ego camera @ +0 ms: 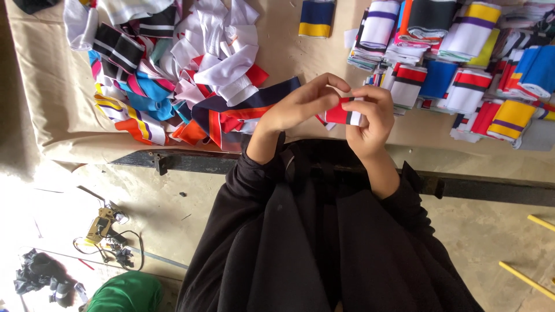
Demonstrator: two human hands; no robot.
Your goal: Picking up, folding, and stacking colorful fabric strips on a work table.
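Both of my hands hold one small knitted band [342,112], red with white and black stripes, just above the table's front edge. My left hand [300,104] pinches its left end with fingers curled over the top. My right hand [370,118] grips its right end. A loose heap of striped bands [173,75] in white, blue, red and orange lies to the left of my hands. Folded stacks of bands [462,63] lie to the right. My black sleeves and clothing fill the lower middle of the view.
A beige cloth covers the table [52,98]. A dark metal rail [185,159] runs along its front edge. On the floor at lower left lie a yellow tool with a cable [104,228] and a green object [127,292]. Yellow sticks [526,277] lie at lower right.
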